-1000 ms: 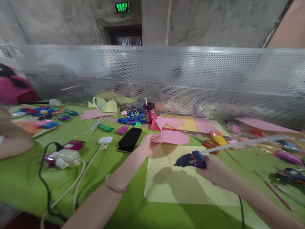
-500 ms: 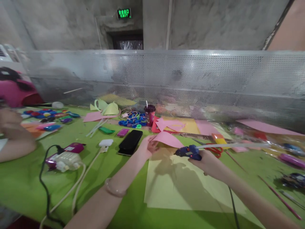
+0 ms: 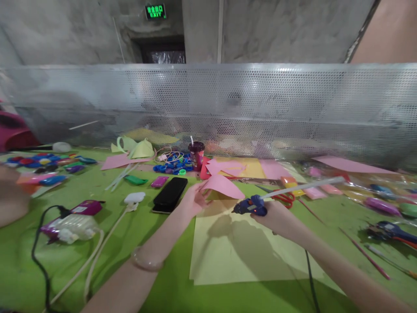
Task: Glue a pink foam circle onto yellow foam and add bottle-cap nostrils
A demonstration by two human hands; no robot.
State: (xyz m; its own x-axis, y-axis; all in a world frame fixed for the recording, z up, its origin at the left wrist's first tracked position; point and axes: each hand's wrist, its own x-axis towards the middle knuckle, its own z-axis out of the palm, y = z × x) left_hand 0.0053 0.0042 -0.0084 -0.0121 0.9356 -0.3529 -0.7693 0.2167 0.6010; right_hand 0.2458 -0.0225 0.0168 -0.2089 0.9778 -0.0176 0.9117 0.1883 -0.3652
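- Pink paper piece (image 3: 226, 187), one, curved: centre of frame, held above the upper edge of the pale yellow sheets (image 3: 257, 265). Long axis runs left to right, sloping down toward the right.
- Left hand (image 3: 196, 199), centre of frame: fingers closed in a pinch on the paper's left end. The nearer hand, in contact.
- Right hand (image 3: 276, 217), right of centre: wrapped around a dark blue glue gun (image 3: 252, 206), apart from the paper.
- Relation of note: the paper lies to the upper left of the right hand; the gun's nozzle points left, just below the paper's drooping right end. Whether they touch cannot be told.
- Clear glue stick (image 3: 302, 187): projects from the gun's rear toward the upper right, crossing in front of the red-handled scissors (image 3: 288, 200).
- Obscured: some left fingertips, behind the paper; most right fingers, behind the gun; glue at the nozzle, too small to make out.
- Cut off: another person's arm (image 3: 13, 198), at the left frame edge, blurred.
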